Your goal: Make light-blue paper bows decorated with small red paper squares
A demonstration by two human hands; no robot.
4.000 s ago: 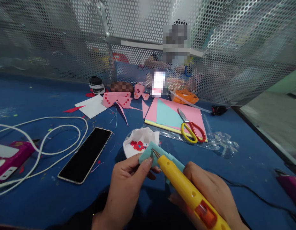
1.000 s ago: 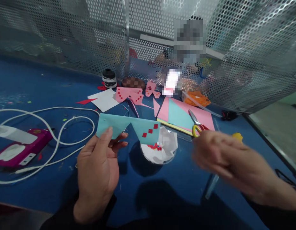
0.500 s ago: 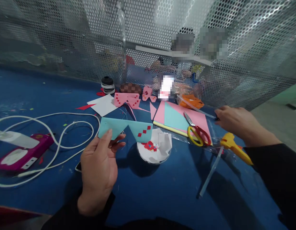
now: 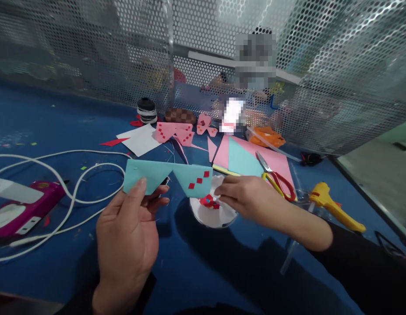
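Note:
My left hand (image 4: pixel 128 236) pinches the left half of a teal paper cutout (image 4: pixel 153 171), which has a straight top edge and a notch in its lower side. Three small red paper squares (image 4: pixel 199 180) run in a slanting row on its right half. My right hand (image 4: pixel 252 197) hovers with fingertips together at the cutout's right end, above a small bowl (image 4: pixel 219 221) lined with white paper. Whatever may be between those fingertips is hidden. Red and blue paper bits (image 4: pixel 209 202) lie in the bowl, partly covered by the cutout.
Red-and-yellow scissors (image 4: pixel 280 183) rest on pink and teal sheets (image 4: pixel 244 153). A yellow glue gun (image 4: pixel 336 208) lies at right. Pink cutouts (image 4: pixel 174 131), a thread spool (image 4: pixel 146 111) and a bright phone (image 4: pixel 232 114) stand farther back. White cable (image 4: pixel 74 197) loops beside a magenta power strip (image 4: pixel 32 205).
My right hand has left the small black item at the far right and come in over the bowl. My left hand still holds the teal cutout, shifted slightly left.

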